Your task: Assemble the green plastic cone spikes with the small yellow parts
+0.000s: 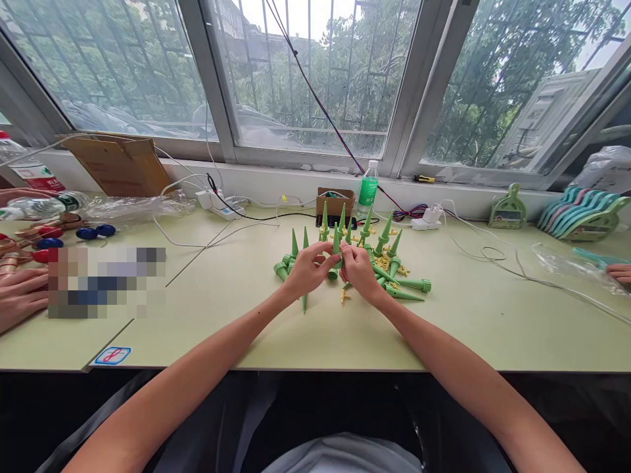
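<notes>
My left hand [309, 269] is closed round a green plastic watering spike [336, 246], whose tip points up. Against the side of that spike, my right hand [359, 268] is closed in a pinch; its fingers hide what they hold. Around both hands are several more green spikes, some upright like the one behind at the right [382, 238], others lying flat [403, 293]. Small yellow valve pieces [383, 263] lie in a pile behind my right hand. A single yellow valve [344, 297] rests on the table just in front of my hands.
A small cardboard box [336, 197] and a green-labelled bottle [369, 187] stand at the back. White cables [513, 259] and power strips [224, 207] run along the sill. Other people's hands are at the far left [22, 297] and right edge [618, 272]. Dustpans [582, 213] stand back right.
</notes>
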`<state>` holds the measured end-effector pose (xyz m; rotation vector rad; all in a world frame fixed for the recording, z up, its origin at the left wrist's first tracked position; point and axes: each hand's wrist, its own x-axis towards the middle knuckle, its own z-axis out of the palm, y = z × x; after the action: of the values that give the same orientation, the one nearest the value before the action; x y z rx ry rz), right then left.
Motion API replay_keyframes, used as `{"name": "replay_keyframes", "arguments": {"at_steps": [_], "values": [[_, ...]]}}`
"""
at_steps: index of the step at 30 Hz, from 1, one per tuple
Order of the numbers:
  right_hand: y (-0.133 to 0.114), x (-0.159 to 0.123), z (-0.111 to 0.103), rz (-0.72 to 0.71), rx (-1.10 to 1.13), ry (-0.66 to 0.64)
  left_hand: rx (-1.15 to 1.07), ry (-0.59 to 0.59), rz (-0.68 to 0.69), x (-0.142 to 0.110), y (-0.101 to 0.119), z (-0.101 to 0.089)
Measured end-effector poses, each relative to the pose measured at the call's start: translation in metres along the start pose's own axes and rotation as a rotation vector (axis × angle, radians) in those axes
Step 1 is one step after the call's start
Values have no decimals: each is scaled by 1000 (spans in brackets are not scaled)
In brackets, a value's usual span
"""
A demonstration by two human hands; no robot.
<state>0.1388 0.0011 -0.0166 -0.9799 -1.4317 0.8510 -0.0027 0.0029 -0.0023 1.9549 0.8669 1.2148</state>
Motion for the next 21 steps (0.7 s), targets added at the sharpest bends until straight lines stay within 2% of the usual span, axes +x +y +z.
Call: {"name": "replay_keyframes", "arguments": {"at_steps": [21], "values": [[3,-1,0,0,8,-18,65,37,19,0,2,1]]}}
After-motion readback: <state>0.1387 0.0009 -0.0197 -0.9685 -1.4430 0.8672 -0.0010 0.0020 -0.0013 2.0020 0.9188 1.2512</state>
